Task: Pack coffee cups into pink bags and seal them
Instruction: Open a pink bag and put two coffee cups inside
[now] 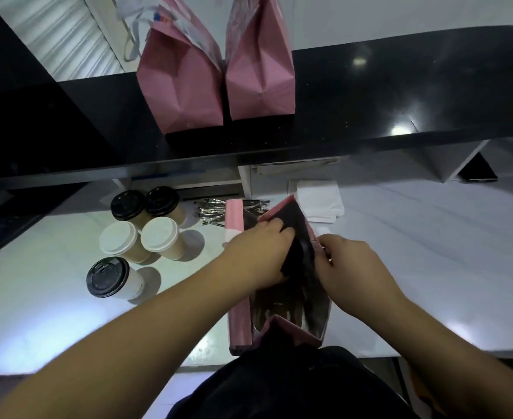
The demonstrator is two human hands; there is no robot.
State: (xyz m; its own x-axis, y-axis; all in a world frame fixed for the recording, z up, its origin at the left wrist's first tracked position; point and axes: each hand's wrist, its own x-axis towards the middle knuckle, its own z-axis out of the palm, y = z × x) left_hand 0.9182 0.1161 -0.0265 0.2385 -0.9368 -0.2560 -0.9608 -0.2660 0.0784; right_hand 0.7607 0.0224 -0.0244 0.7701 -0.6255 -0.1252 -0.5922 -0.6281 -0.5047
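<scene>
A pink bag point(291, 325) stands in front of me on the white counter, its mouth spread and its inside dark. My left hand point(258, 252) grips the bag's left rim with fingers reaching into the opening. On the opposite side, my right hand point(349, 264) pinches the right rim. What lies inside the bag is blurred and cannot be made out. Several lidded coffee cups stand to the left: two with black lids point(144, 204), two with white lids point(141, 238), and one more black-lidded cup point(110, 278) nearer me.
Two filled pink bags point(215, 83) stand on the raised black ledge point(400, 86). A stack of flat pink bags point(234, 219) lies beside my left hand, with metal clips point(212, 211) behind it and white napkins point(318, 201) at the back.
</scene>
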